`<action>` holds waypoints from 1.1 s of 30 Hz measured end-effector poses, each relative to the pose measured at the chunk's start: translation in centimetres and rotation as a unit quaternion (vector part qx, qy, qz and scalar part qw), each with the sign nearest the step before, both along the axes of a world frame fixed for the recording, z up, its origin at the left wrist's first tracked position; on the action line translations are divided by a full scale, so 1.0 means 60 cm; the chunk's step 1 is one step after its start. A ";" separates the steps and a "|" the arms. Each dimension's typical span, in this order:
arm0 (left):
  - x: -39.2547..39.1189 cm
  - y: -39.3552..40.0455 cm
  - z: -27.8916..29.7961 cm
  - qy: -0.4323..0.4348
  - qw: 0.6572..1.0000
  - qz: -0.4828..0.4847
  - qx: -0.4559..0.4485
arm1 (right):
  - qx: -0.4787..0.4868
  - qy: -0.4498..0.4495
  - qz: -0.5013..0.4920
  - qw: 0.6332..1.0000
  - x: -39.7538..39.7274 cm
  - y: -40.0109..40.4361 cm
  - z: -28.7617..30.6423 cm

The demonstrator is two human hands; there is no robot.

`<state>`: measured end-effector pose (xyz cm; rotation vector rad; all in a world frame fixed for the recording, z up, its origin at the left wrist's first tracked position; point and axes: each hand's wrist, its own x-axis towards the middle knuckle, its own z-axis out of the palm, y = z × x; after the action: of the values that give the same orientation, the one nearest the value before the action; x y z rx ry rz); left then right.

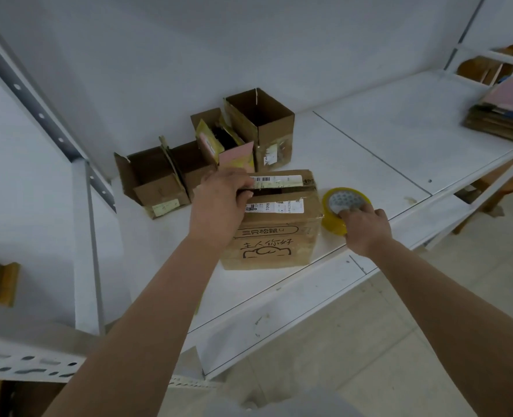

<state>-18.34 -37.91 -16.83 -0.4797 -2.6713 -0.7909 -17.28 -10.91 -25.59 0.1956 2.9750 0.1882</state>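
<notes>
On the white shelf, the left hand curls its fingers over a top flap of the squat, printed cardboard box — gripping it. At the box's 3 o'clock, the right hand grips a round, glossy yellow tape roll — open cartons stand at 11 o'clock.

The printed box is matt brown cardboard with glossy paper labels. Just right of it, the tape roll is shiny yellowish plastic. Behind it, the open cartons are rough, creased cardboard. The shelf under it is smooth white-painted metal.
</notes>
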 end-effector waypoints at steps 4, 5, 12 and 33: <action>0.008 0.003 0.003 -0.006 1.000 0.009 0.004 | 0.002 0.000 -0.014 1.000 -0.003 0.005 0.007; 0.008 0.002 0.004 -0.009 1.000 0.008 0.008 | 0.001 0.000 -0.014 1.000 -0.006 0.009 0.012; 0.004 -0.003 0.006 -0.031 0.999 -0.006 -0.029 | -0.083 0.032 -0.017 0.996 -0.035 -0.014 0.100; 0.014 0.007 0.025 -0.180 0.896 -0.112 0.390 | -0.561 -0.008 0.231 0.795 -0.017 -0.151 0.273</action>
<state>-17.49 -37.46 -15.36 -0.4493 -2.3097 -2.0615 -18.31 -19.95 -9.20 -0.6577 2.4931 -1.4511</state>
